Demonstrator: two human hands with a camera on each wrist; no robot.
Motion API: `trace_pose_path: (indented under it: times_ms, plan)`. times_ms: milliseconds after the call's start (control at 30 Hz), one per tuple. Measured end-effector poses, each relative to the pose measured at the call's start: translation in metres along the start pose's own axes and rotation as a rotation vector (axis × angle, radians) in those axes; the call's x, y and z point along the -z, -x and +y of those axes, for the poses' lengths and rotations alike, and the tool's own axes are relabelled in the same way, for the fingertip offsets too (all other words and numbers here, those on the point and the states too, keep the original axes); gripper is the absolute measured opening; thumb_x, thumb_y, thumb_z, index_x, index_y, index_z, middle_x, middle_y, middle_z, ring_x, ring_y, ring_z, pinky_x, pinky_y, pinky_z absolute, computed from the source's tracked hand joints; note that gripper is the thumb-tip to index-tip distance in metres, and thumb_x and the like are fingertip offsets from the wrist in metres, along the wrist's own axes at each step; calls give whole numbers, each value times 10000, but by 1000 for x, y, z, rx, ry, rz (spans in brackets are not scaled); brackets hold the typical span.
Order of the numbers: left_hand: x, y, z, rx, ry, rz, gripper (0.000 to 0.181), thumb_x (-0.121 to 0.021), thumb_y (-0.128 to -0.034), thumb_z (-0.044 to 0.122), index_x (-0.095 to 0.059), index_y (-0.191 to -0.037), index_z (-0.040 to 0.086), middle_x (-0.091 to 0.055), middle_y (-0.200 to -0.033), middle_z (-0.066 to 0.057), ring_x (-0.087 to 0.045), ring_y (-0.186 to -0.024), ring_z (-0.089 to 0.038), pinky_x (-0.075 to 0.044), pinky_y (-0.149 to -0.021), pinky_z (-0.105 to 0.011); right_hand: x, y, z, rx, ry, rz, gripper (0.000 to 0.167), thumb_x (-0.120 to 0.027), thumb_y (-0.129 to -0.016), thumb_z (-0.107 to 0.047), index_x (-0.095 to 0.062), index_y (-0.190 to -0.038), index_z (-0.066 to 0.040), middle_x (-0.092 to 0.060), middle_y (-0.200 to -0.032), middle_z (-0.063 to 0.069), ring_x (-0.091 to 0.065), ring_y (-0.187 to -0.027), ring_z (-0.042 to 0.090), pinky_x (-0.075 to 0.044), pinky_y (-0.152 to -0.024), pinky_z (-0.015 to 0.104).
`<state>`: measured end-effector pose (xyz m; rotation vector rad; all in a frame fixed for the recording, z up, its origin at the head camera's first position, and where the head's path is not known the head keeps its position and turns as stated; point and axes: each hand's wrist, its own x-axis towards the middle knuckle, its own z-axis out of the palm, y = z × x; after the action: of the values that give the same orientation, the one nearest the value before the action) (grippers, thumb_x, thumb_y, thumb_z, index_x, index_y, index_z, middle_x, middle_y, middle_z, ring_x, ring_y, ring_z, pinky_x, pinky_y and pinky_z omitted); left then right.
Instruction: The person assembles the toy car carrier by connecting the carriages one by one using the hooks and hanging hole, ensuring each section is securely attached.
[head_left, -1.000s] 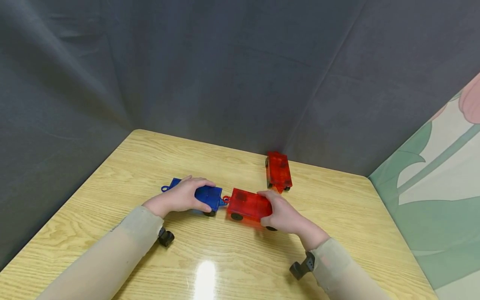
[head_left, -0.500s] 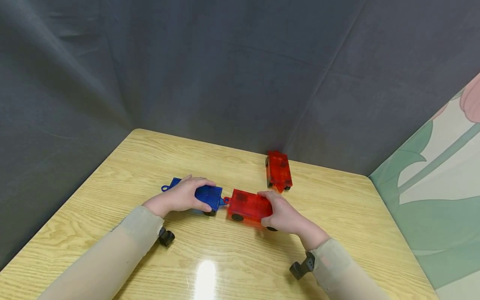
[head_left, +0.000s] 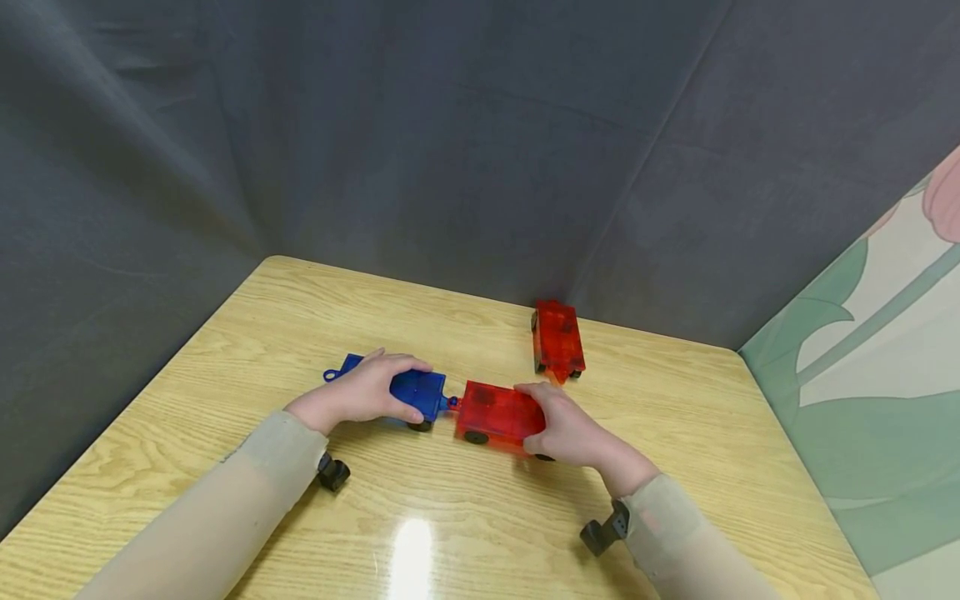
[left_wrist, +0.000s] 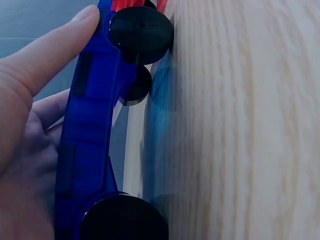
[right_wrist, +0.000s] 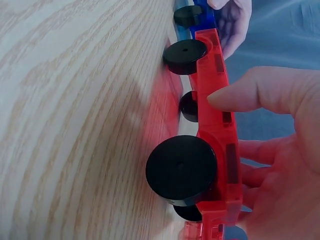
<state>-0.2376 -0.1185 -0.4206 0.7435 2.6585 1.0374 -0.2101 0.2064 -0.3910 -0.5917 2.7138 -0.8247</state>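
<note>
Together, the left hand point(head_left: 367, 390) and right hand point(head_left: 566, 427) hold two toy cars end to end at the table point(head_left: 675, 417), thumb and fingers across their sides: the left grips the blue car point(head_left: 420, 392), the right the near red car point(head_left: 491, 408), couplings overlapping between them. Beyond, the far red car point(head_left: 558, 337) stands by the dark curtain point(head_left: 420, 150).

blue car point(head_left: 420, 392), red cars point(head_left: 491, 408), black wheels point(right_wrist: 177, 167), yellow wood-grained table point(head_left: 480, 508)
</note>
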Motion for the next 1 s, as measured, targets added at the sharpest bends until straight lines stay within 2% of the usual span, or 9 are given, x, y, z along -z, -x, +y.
trace_pose_path:
  times_ms: [167,333,567,767,1000]
  plan:
    - [0,-1,0,-10,-5,-5,769,-828,-777,454,-528,-1430,180,-505,-1437,-87,-379,-1378,-331,-21,-1176,-530,0,1,1,0,20,-16,779,-746,-732,-15,-453,-1454,-29,-485,-1403,113,-420,-1254,306,-418,-984,487]
    - [0,-2,-1,-22,-6,-15,770,-828,-782,445,-524,-1433,169,-504,-1438,-95,-392,-1371,-327,-11,-1177,-525,0,3,5,27,82,-42,791,-756,-750,-39,-428,-1470,-25,-483,-1409,117,-438,-1233,296,-417,-985,482]
    - [0,-4,0,-26,0,-25,769,-829,-784,440,-523,-1434,164,-502,-1439,-101,-383,-1373,-340,-31,-1172,-544,4,7,14,56,143,-62,815,-799,-764,-75,-420,-1486,-54,-461,-1442,147,-381,-1317,382,-354,-1041,578]
    - [0,-6,2,-38,-1,-27,759,-831,-789,418,-524,-1430,151,-512,-1431,-96,-402,-1362,-331,-26,-1173,-540,11,17,22,20,128,-46,804,-827,-764,-112,-443,-1469,-67,-440,-1459,173,-334,-1352,429,-314,-1059,612]
    - [0,-5,-1,-30,8,-33,756,-840,-783,402,-527,-1425,152,-500,-1441,-99,-394,-1369,-335,16,-1170,-543,17,26,34,-24,46,-15,798,-850,-766,-147,-450,-1445,-24,-469,-1421,175,-376,-1300,405,-385,-1021,568]
